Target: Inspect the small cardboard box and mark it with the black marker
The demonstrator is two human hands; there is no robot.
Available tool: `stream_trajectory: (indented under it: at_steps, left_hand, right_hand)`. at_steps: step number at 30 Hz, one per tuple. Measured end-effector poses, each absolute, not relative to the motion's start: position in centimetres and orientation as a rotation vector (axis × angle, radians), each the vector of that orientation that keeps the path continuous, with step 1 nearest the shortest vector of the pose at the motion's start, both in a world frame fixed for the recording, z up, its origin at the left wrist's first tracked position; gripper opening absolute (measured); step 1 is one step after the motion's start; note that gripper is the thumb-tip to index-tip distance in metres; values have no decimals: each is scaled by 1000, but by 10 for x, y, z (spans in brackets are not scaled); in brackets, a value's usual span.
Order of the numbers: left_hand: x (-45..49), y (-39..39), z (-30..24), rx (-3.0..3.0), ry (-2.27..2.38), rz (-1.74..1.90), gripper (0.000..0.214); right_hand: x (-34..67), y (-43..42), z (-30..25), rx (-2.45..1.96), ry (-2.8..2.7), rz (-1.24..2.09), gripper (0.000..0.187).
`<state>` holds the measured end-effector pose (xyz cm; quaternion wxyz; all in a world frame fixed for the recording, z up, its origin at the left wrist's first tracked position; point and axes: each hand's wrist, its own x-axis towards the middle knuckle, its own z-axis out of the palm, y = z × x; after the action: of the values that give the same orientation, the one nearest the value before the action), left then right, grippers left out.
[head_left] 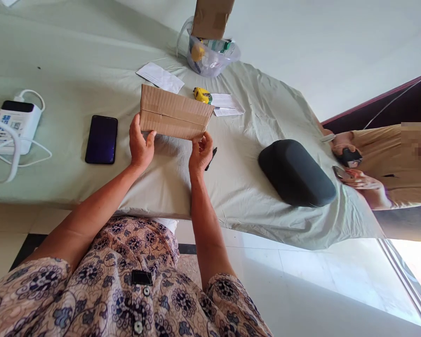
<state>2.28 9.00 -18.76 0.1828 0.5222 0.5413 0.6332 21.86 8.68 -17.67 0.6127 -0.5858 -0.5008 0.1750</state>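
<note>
Sheet-covered bed (73, 61), near edge running across the lower view, its left half mostly bare sheet. Dark cushion (296, 172) near the right edge, beside a second person's hands. Taped cardboard box (175, 112) raised above the sheet at centre, gripped at its lower corners: left hand (140, 146) closed on the left corner, right hand (200, 152) pinching the right. Black phone (101, 139) lies flat left of the box, well apart from the white power bank (16, 124)
</note>
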Motion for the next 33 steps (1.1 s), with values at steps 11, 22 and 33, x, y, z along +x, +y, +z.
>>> stream_trajectory:
  at_steps: [11,22,33]
  left_hand:
    - [29,75,-172,1536,1441,1787,49]
    - [33,71,-165,1495,1705,1774,58]
    - [23,75,-160,1536,1486,1932,52]
  right_hand:
    - [230,82,-165,-1421,-1123,307,62]
    - [218,76,-163,-1434,-1106,308,76]
    - [226,76,-156,-1357,-1029,386,37]
